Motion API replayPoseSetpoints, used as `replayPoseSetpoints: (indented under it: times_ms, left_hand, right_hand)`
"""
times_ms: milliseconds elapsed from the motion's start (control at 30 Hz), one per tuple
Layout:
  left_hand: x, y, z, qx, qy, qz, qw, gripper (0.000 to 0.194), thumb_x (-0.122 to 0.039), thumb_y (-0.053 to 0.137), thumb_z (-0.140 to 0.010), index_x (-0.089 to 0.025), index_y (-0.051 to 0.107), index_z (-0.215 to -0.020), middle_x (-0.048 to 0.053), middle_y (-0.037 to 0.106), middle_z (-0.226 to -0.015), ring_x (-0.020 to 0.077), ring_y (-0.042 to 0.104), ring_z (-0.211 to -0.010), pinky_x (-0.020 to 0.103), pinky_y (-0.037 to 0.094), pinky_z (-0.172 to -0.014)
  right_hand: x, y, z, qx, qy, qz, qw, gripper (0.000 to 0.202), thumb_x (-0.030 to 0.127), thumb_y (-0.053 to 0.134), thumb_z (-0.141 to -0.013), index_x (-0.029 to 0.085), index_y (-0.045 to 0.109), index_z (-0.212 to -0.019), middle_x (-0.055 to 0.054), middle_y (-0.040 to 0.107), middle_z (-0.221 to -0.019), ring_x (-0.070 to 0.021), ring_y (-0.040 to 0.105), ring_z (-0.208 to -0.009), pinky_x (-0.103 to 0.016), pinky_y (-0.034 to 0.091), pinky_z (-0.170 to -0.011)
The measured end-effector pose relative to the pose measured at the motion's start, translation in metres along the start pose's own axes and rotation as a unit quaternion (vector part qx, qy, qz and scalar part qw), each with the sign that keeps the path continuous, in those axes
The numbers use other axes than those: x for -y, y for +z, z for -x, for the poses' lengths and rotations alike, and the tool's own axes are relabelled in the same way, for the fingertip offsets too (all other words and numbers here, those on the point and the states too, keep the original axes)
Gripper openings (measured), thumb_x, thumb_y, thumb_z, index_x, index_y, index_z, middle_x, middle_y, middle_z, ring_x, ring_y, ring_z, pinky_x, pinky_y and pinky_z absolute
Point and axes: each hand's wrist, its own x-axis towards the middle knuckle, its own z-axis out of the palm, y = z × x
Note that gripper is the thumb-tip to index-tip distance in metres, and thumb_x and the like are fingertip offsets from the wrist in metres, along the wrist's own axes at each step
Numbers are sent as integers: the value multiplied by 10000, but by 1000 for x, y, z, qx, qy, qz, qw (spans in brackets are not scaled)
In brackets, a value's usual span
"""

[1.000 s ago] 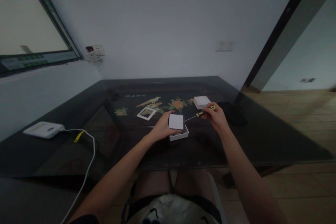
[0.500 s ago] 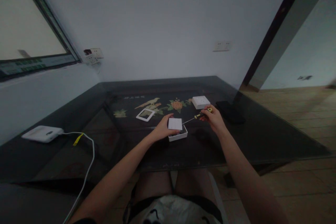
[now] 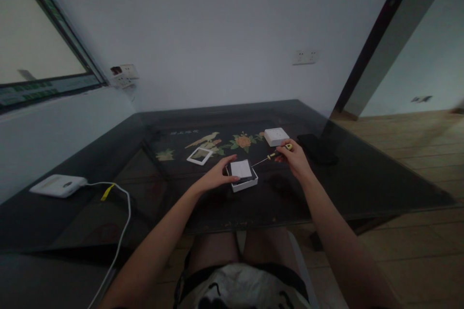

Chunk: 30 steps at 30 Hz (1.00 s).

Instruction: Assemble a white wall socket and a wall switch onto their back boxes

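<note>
My left hand [image 3: 222,174] grips a white square switch plate [image 3: 240,169] between thumb and fingers. The plate rests in or over an open white box [image 3: 245,185] whose inside looks dark. My right hand [image 3: 293,155] holds a yellow-and-black screwdriver [image 3: 277,152], its thin shaft pointing left toward the plate's right edge. Whether the tip touches the plate is too small to tell. Behind my right hand sits another white box [image 3: 276,136]. A white square frame [image 3: 199,156] lies flat to the left, beyond my left hand.
A dark flat object [image 3: 317,149] lies right of my right hand. On the table's left, a white device [image 3: 58,186] trails a white cable [image 3: 126,212] with a yellow tag over the front edge. The dark table [image 3: 362,188] meets the wall behind.
The white plate now sits lower and flatter in the open box, and my left hand has spread around it. The whole view has shifted slightly.
</note>
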Motion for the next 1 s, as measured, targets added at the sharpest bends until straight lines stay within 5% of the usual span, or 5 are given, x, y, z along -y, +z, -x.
replayPoseSetpoints:
  times_ms: [233, 1000]
  left_hand:
    - [-3, 11, 0, -17, 37, -118, 992, 816, -379, 739, -697, -190, 365, -1398, 152, 407, -1425, 285, 377, -1328, 465, 268, -1118]
    - [1, 20, -3, -51, 62, -133, 988, 686, -402, 726, -708, -197, 459, -1305, 130, 482, -1325, 274, 447, -1247, 430, 341, -1064]
  right_hand:
    - [6, 1, 2, -18, -3, 8, 1000, 311, 275, 724, -589, 207, 476, -763, 77, 585, -541, -104, 573, -362, -168, 399, -326]
    - [7, 4, 5, 18, -40, 20, 999, 287, 285, 713, -632, 214, 467, -761, 72, 590, -579, -106, 586, -391, -185, 427, -364]
